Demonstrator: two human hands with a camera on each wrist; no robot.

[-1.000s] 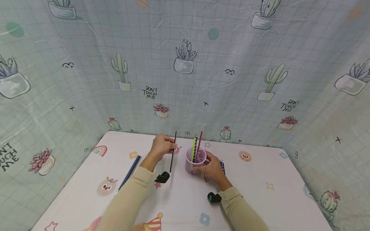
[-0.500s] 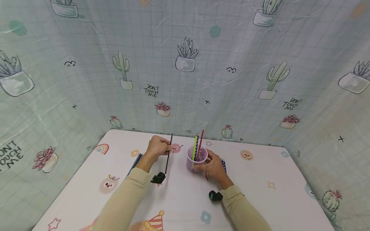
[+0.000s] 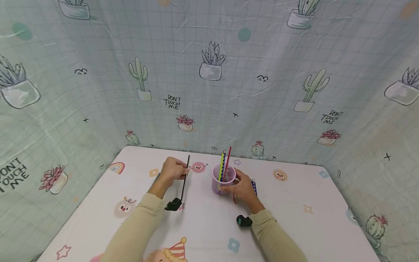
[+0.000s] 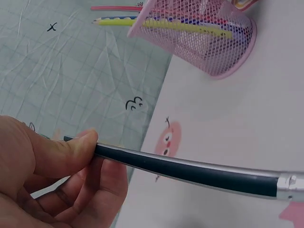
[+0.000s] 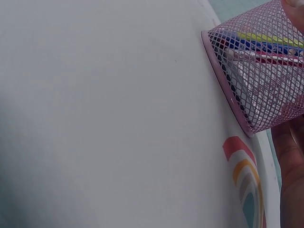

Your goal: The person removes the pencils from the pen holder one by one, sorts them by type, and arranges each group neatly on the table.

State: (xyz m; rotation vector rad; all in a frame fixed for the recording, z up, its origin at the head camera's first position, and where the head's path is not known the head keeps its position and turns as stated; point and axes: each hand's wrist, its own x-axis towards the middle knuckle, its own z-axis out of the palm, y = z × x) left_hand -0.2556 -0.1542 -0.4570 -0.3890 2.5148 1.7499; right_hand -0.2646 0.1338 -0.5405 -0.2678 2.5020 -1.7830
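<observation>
In the head view my left hand (image 3: 174,169) pinches a slim black-and-silver stick (image 3: 185,182) near its top end, between thumb and fingers. The left wrist view shows that stick (image 4: 199,175) with silver edges and a silver band at its lower end; its kind I cannot tell. My right hand (image 3: 243,186) grips the side of a lilac mesh pencil cup (image 3: 216,187), which stands on the table. A yellow-green pencil (image 3: 221,167), a blue dotted pencil (image 3: 223,165) and a red stick (image 3: 227,163) lean in the cup.
Several blue dotted pencils (image 3: 254,187) lie just right of my right hand. Part of some dark sticks (image 3: 157,177) shows beside my left forearm. The printed white tabletop (image 3: 278,225) meets a cactus-patterned cloth (image 3: 209,109) at the back and sides.
My left hand has moved left with the black-and-silver stick, away from the cup, and its forearm now covers most of the dark sticks. My right hand stays on the cup.
</observation>
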